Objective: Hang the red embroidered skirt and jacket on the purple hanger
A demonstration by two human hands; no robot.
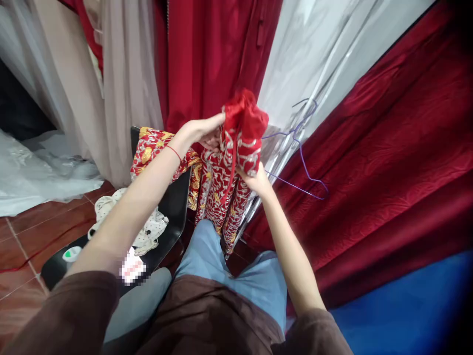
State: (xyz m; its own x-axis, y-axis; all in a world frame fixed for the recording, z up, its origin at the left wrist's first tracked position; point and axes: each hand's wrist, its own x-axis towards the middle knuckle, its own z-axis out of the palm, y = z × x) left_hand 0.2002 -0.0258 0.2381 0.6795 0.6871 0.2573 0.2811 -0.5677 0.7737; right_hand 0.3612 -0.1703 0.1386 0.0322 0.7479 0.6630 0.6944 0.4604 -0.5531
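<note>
A red embroidered garment (218, 182) with silver and gold patterns hangs down in front of my knees. Its top is bunched, with plain red lining (246, 118) turned outward and a thin red cord dangling from it. My left hand (210, 132) holds the bunched part from the left, its fingers curled against the cloth. On the lower right of the same bunch, my right hand (255, 180) grips, its fingers mostly hidden by the fabric. Just right of the garment is a purple wire hanger (301, 148), apart from both hands.
On the left, a black chair (173, 207) bears another red and gold embroidered cloth (148, 150), a white dotted bag (151, 231) and a small white object (72, 254). Red curtains (388, 148), pale drapes (129, 74) and white sheeting (299, 49) hang around. The floor (44, 222) is brown tile.
</note>
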